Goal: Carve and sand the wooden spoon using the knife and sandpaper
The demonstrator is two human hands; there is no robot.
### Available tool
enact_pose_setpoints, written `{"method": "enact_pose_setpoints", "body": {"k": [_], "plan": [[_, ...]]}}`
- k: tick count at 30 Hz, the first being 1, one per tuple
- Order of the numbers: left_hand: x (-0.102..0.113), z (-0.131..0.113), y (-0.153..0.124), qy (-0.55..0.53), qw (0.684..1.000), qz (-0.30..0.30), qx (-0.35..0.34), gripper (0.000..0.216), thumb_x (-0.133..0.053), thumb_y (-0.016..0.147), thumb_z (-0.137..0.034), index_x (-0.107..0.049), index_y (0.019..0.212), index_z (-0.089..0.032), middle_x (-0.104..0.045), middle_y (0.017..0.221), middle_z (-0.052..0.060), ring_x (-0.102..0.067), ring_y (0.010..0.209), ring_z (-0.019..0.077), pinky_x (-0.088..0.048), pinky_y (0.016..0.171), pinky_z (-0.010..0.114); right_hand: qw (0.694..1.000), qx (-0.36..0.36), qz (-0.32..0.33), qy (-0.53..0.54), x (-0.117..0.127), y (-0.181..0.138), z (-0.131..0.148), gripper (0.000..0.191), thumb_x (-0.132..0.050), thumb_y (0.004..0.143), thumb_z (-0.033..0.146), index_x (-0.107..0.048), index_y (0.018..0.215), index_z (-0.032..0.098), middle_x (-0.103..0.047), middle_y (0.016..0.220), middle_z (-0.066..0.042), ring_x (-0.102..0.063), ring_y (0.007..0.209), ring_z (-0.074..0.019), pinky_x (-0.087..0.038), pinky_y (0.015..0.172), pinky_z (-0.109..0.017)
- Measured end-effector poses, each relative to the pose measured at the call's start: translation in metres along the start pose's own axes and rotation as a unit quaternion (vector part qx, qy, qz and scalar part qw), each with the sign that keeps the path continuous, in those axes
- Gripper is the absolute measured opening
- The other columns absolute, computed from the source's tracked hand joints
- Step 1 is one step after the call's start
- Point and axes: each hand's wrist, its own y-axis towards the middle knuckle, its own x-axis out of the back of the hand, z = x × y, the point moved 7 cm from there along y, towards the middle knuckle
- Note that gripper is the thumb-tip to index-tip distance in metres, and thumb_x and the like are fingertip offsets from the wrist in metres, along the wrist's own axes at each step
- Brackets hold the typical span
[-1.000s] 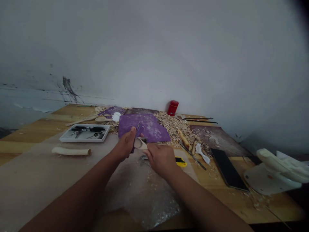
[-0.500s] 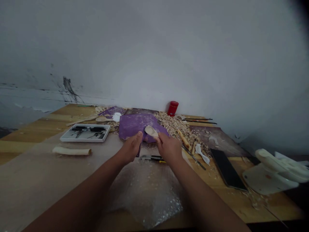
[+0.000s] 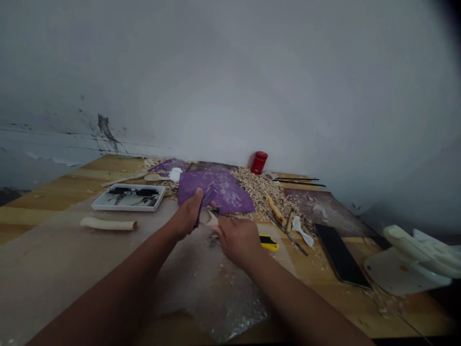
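My right hand point(image 3: 238, 239) is closed round the handle of a pale wooden spoon point(image 3: 208, 218), its bowl toward my left hand. My left hand point(image 3: 188, 212) grips a folded piece of purple sandpaper point(image 3: 205, 199), thumb up, against the spoon's bowl. Fingers partly cover the bowl. Behind both hands lies a larger purple sandpaper sheet point(image 3: 219, 185), dusted with pale powder. A yellow and black utility knife point(image 3: 269, 242) shows just beyond my right hand, the rest of it hidden.
Wood shavings point(image 3: 261, 192) are heaped behind, near a red can point(image 3: 259, 162). On the left are a white tray of tools point(image 3: 126, 207) and a peeled stick point(image 3: 108, 223). At right lie a phone point(image 3: 342, 254), a white plastic spoon point(image 3: 301, 231) and a cream-coloured device point(image 3: 403, 269).
The spoon has moved left and toward me with my right hand, and its bowl now meets the sandpaper in my left hand. The yellow knife handle has come into sight.
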Motion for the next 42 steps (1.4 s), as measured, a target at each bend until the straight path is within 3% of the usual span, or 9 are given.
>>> {"method": "enact_pose_setpoints", "body": {"k": [2,7,12,17,22,27,33,38,42], "plan": [[0.001,-0.001,0.0,-0.01,1.0,0.0,0.0,0.06,-0.016,0.077,-0.061,-0.056,0.078,-0.015,-0.033,0.034,-0.006,-0.025,0.025,0.0068,-0.017,0.025,0.019,1.0,0.011,0.004,0.003,0.001,0.001,0.002,0.031,-0.032,0.084,0.041,-0.056,0.078,0.021,-0.063,0.067,-0.002,-0.055,0.058,-0.0138,-0.026,0.05,-0.024],[-0.006,-0.001,-0.001,-0.012,0.999,0.037,-0.018,0.06,-0.017,0.077,-0.06,-0.056,0.079,-0.015,-0.03,0.036,-0.007,-0.023,0.025,0.0059,-0.017,0.025,0.018,0.993,-0.107,-0.016,-0.052,0.006,0.003,-0.021,0.035,-0.027,0.086,0.04,-0.056,0.078,0.021,-0.063,0.063,-0.003,-0.054,0.052,-0.0139,-0.023,0.047,-0.024],[-0.004,0.009,0.003,-0.055,0.998,0.039,0.006,0.064,-0.014,0.074,-0.064,-0.055,0.079,-0.015,-0.031,0.034,-0.007,-0.021,0.023,0.0062,-0.014,0.025,0.018,1.0,0.0,-0.005,-0.01,0.002,0.001,-0.001,0.033,-0.03,0.084,0.042,-0.055,0.077,0.022,-0.063,0.065,-0.002,-0.055,0.056,-0.0144,-0.027,0.05,-0.023],[-0.01,0.011,0.003,-0.062,0.996,0.071,-0.006,0.061,-0.015,0.075,-0.063,-0.054,0.076,-0.016,-0.03,0.035,-0.008,-0.02,0.022,0.0055,-0.015,0.024,0.019,0.992,-0.113,-0.023,-0.057,0.008,0.003,-0.022,0.034,-0.03,0.085,0.039,-0.057,0.078,0.02,-0.061,0.06,-0.004,-0.054,0.05,-0.0148,-0.025,0.047,-0.023],[-0.005,0.013,0.005,-0.078,0.996,0.043,0.014,0.063,-0.015,0.074,-0.064,-0.055,0.077,-0.016,-0.031,0.033,-0.007,-0.019,0.023,0.0055,-0.014,0.024,0.018,1.0,0.012,-0.004,0.007,0.003,0.001,0.002,0.032,-0.031,0.084,0.04,-0.056,0.079,0.019,-0.062,0.065,-0.003,-0.056,0.059,-0.0141,-0.028,0.051,-0.024],[-0.008,0.011,0.004,-0.059,0.997,0.049,-0.003,0.064,-0.016,0.074,-0.064,-0.056,0.074,-0.015,-0.029,0.035,-0.007,-0.02,0.023,0.0048,-0.014,0.024,0.017,0.995,-0.093,-0.017,-0.037,0.006,0.002,-0.018,0.035,-0.028,0.086,0.04,-0.056,0.08,0.02,-0.062,0.064,-0.004,-0.055,0.055,-0.0147,-0.025,0.048,-0.024],[-0.005,0.011,0.004,-0.089,0.995,0.043,0.011,0.066,-0.014,0.073,-0.065,-0.055,0.086,-0.015,-0.031,0.034,-0.008,-0.019,0.023,0.0053,-0.013,0.024,0.017,1.0,0.016,-0.014,0.014,0.004,0.001,0.001,0.033,-0.031,0.085,0.041,-0.056,0.079,0.02,-0.062,0.065,-0.002,-0.055,0.057,-0.0136,-0.025,0.049,-0.024],[-0.011,0.01,0.004,-0.092,0.994,0.067,-0.005,0.064,-0.016,0.074,-0.064,-0.055,0.085,-0.015,-0.029,0.035,-0.008,-0.017,0.022,0.0046,-0.014,0.024,0.017,0.994,-0.098,-0.038,-0.036,0.007,0.003,-0.022,0.032,-0.03,0.085,0.038,-0.056,0.078,0.019,-0.061,0.06,-0.003,-0.053,0.051,-0.0129,-0.02,0.046,-0.024],[-0.005,0.015,0.007,-0.114,0.992,0.048,0.012,0.067,-0.014,0.072,-0.066,-0.055,0.082,-0.014,-0.032,0.035,-0.007,-0.019,0.023,0.0051,-0.013,0.025,0.017,1.0,0.006,-0.023,0.006,0.0,0.001,0.0,0.032,-0.03,0.085,0.04,-0.054,0.078,0.021,-0.062,0.064,-0.001,-0.055,0.057,-0.014,-0.024,0.049,-0.024]]}}
